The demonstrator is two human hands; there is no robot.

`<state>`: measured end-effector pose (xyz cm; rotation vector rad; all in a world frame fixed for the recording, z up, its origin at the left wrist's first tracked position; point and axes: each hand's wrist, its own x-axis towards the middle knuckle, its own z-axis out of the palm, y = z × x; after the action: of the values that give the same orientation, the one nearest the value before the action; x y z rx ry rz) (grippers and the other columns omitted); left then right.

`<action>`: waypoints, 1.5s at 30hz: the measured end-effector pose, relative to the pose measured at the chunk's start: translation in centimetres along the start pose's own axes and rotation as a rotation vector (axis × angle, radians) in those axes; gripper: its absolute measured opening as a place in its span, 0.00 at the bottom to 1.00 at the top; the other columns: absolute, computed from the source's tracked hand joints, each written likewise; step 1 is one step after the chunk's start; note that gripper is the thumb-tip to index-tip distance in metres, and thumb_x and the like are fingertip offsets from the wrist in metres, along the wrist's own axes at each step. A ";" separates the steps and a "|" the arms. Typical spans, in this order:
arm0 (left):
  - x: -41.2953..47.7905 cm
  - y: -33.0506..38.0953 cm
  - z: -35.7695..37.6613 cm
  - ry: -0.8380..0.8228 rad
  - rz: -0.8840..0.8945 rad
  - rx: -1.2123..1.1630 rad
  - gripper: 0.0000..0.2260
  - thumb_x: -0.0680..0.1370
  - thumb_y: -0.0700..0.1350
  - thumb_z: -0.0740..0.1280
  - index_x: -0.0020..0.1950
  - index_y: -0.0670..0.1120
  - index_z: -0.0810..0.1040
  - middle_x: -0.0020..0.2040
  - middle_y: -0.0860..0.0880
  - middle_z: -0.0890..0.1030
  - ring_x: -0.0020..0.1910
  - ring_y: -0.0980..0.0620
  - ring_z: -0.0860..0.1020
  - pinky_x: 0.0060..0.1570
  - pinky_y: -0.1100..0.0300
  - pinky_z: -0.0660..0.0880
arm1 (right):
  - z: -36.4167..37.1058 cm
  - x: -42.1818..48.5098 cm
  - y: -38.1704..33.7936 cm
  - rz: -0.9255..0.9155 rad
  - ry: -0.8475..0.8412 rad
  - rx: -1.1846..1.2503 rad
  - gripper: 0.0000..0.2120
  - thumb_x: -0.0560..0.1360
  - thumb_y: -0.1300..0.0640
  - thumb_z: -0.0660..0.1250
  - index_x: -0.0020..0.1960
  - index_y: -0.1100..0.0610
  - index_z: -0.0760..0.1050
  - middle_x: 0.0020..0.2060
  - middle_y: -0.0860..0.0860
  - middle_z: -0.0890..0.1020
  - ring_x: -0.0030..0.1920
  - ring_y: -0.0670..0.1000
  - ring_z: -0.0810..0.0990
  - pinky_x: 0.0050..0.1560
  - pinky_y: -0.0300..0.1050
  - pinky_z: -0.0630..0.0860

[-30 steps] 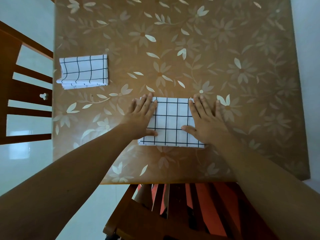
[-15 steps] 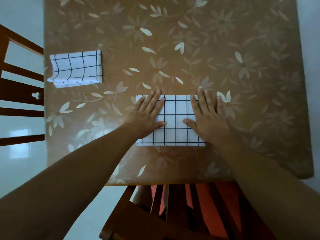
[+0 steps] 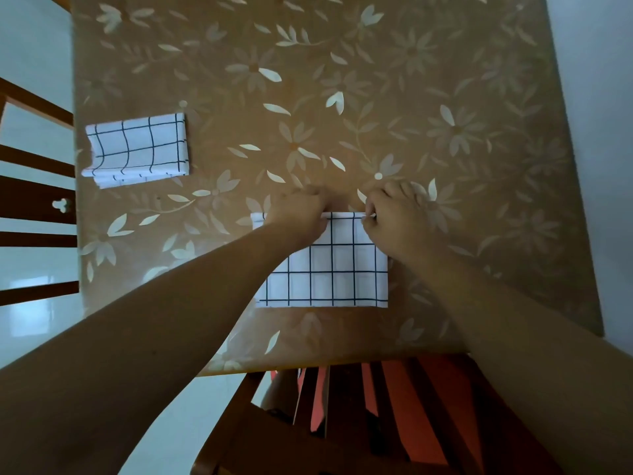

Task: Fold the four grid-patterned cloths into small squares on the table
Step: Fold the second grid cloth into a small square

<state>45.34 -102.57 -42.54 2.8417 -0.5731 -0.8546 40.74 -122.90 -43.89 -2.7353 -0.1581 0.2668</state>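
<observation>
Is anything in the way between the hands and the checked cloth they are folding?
No. The left hand and right hand are already on the far edge of the cloth. Only the folded pile lies apart, far left.

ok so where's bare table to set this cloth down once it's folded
Most of the table is bare: the whole far half, and the right side beyond the right hand. A bare strip also lies between the folded stack at the left edge and the cloth. Crowded only near the front edge, where both hands grip the cloth's far edge.
</observation>
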 end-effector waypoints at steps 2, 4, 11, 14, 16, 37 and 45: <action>-0.5 0.1 -0.2 -0.028 0.054 -0.105 0.22 0.78 0.45 0.62 0.71 0.57 0.71 0.56 0.49 0.81 0.55 0.44 0.78 0.55 0.49 0.77 | -0.5 -0.2 0.0 -0.012 -0.015 0.155 0.04 0.74 0.60 0.71 0.45 0.55 0.75 0.49 0.48 0.78 0.59 0.57 0.75 0.54 0.47 0.69; -1.2 0.0 -0.6 -0.024 0.099 -0.193 0.21 0.76 0.41 0.60 0.66 0.57 0.75 0.48 0.49 0.80 0.50 0.43 0.78 0.50 0.51 0.76 | -1.4 -0.6 -0.5 0.068 -0.041 0.387 0.06 0.75 0.61 0.71 0.47 0.56 0.74 0.47 0.46 0.76 0.50 0.53 0.78 0.45 0.40 0.70; -7.1 -1.4 -4.5 -0.111 0.159 -0.705 0.08 0.82 0.37 0.63 0.59 0.45 0.78 0.56 0.48 0.81 0.51 0.61 0.79 0.53 0.68 0.73 | -3.4 -3.0 -0.3 0.604 -0.192 1.043 0.10 0.70 0.52 0.80 0.47 0.46 0.80 0.47 0.45 0.85 0.53 0.52 0.83 0.57 0.52 0.79; -10.7 -2.1 -6.6 -0.076 0.033 -1.017 0.03 0.83 0.40 0.65 0.54 0.45 0.77 0.47 0.50 0.84 0.42 0.59 0.81 0.44 0.64 0.75 | -4.8 -5.4 -1.5 0.744 -0.239 1.394 0.21 0.65 0.47 0.81 0.55 0.47 0.80 0.61 0.48 0.82 0.67 0.57 0.76 0.70 0.57 0.71; -12.5 -2.8 -7.5 -0.099 0.000 -1.233 0.07 0.84 0.40 0.64 0.61 0.44 0.77 0.53 0.45 0.86 0.51 0.54 0.84 0.49 0.60 0.79 | -5.7 -6.7 -3.3 0.783 -0.245 1.547 0.38 0.60 0.46 0.83 0.67 0.53 0.75 0.67 0.54 0.78 0.68 0.60 0.75 0.70 0.59 0.72; -22.8 -6.5 -9.6 0.078 -0.141 -1.525 0.13 0.83 0.40 0.66 0.67 0.43 0.75 0.61 0.42 0.84 0.59 0.43 0.83 0.58 0.45 0.81 | -12.5 -10.5 -17.8 0.577 -0.089 1.357 0.18 0.75 0.69 0.72 0.63 0.61 0.79 0.55 0.59 0.86 0.55 0.61 0.85 0.62 0.65 0.78; -24.7 -7.1 -10.6 0.160 -0.037 -1.307 0.09 0.81 0.39 0.68 0.61 0.40 0.76 0.53 0.38 0.85 0.50 0.42 0.85 0.45 0.53 0.82 | -13.8 -12.7 -19.2 0.469 0.081 1.166 0.11 0.77 0.64 0.72 0.57 0.56 0.81 0.51 0.52 0.87 0.45 0.50 0.88 0.41 0.44 0.83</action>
<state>34.48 -86.38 -22.77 1.6750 0.0968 -0.6176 29.80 -112.17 -21.88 -1.5754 0.5130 0.2544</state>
